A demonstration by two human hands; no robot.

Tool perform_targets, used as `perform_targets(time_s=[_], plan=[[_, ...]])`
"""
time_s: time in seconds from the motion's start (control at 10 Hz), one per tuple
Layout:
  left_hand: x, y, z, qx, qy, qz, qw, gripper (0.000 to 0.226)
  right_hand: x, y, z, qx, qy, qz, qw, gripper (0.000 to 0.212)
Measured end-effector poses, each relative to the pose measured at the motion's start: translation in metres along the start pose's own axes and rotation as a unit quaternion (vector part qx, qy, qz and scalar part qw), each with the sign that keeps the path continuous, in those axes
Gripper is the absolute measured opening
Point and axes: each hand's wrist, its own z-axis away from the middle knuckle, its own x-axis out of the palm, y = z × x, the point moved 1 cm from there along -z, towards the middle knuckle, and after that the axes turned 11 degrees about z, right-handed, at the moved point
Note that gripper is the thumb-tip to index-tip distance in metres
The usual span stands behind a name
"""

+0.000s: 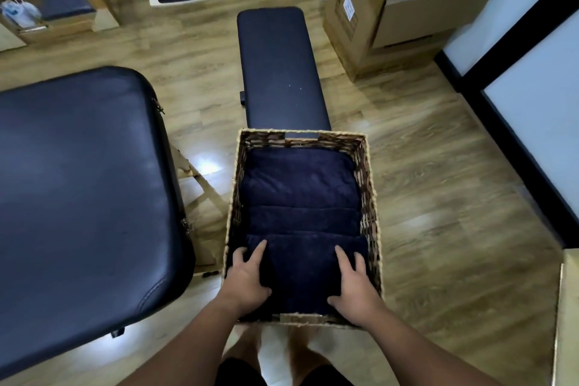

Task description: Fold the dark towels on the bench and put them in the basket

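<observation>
Under me ran a light wood-plank floor point(423, 185). On it stood a narrow dark padded bench point(279, 69), bare on top, with the rectangular woven wicker basket point(369, 197) at its near end.

You see soft, matt dark navy cloth towels point(300, 213) in a rough brown woven wicker basket point(369, 197), beyond it a smooth, faintly glossy black padded bench point(279, 66), and glossy wood-look flooring point(438, 197).

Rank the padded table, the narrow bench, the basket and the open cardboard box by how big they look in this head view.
1. Padded table.
2. Basket.
3. Narrow bench and open cardboard box look alike; both lie farther off, so I won't rank them.
</observation>
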Motion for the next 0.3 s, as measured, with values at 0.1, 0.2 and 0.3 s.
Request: perform_targets(time_s=[0.1,0.2,0.3], plan=[[-0.005,0.001,0.016,-0.005,0.004,0.002,1.000,0.082,-0.015,0.009,0.016,-0.032,0.017,-0.006,0.999,0.092],[-0.011,-0.003,0.036,0.008,0.017,-0.012,1.000,0.064,-0.027,0.014,0.031,-0.037,0.030,-0.056,0.997,0.069],[-0.016,-0.001,0.063,0.018,0.001,-0.044,0.999,0.048,-0.043,0.023,0.047,-0.064,0.055,-0.121,0.989,0.036]])
